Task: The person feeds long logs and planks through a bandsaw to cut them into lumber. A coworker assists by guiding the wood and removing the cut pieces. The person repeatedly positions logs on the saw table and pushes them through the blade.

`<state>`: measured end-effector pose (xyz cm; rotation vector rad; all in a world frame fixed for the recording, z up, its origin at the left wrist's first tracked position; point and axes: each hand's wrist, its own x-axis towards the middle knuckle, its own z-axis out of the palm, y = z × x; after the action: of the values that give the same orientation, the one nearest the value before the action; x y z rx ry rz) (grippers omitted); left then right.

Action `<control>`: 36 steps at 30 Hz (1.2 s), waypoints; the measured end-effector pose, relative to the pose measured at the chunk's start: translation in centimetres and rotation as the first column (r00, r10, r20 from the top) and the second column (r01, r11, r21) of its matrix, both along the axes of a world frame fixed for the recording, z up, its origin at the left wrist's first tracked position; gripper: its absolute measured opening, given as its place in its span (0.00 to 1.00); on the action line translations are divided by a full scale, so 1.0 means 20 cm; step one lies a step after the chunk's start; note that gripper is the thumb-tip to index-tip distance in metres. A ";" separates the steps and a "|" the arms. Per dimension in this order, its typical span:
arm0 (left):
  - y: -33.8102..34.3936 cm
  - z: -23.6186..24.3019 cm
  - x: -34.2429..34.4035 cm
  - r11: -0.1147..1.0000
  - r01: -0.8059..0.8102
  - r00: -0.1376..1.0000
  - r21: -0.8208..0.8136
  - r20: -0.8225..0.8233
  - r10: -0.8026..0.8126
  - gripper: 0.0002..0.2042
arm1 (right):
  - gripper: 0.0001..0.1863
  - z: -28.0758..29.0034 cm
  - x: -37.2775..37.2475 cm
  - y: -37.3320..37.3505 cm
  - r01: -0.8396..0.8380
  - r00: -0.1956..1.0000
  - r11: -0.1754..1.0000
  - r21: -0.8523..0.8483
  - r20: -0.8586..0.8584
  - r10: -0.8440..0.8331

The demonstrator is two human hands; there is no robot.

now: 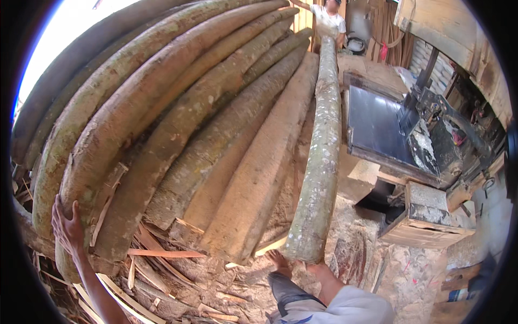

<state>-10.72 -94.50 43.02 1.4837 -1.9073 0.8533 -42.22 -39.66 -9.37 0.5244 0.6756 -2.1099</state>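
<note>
My left hand (67, 229) lies flat against the near end of a thick brown log (121, 119) at the left, its fingers spread. A long pale, mottled log (319, 162) runs from just in front of me to the far side, apart from the pile. My right forearm (330, 283) reaches to this log's near end, where the log hides my right hand and its fingers. A bare foot (278, 260) shows just left of that end. At the far end stands a person (329, 22) in a white shirt, one arm stretched toward the pile.
Several bark-covered logs (226, 119) and a flat-sided timber (264, 173) fill the left and middle. To the right is a machine with a dark metal table (375, 124); below it sits a wooden box (426, 224). Wood strips (167, 252) and sawdust (404, 275) cover the ground.
</note>
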 end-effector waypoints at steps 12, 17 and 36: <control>-0.12 0.05 0.15 0.991 0.108 0.993 0.072 0.041 -0.111 0.33 | 0.25 -0.06 -0.08 -0.17 -0.010 0.988 0.707 0.707 -0.100 0.114; 0.06 0.18 0.34 0.906 -0.024 0.988 0.423 -0.131 0.088 0.33 | 0.19 0.28 -0.37 0.05 0.430 0.872 0.521 0.737 -0.488 -0.030; -0.15 -0.30 1.26 0.864 0.440 0.337 0.244 -0.937 0.093 0.35 | 0.48 2.24 0.33 -2.64 -0.125 0.228 0.974 0.190 -0.950 0.214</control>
<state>14.56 -97.54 37.12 1.4388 -1.2735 -0.6286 -35.71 -92.38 35.41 -0.9955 1.4197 -1.9941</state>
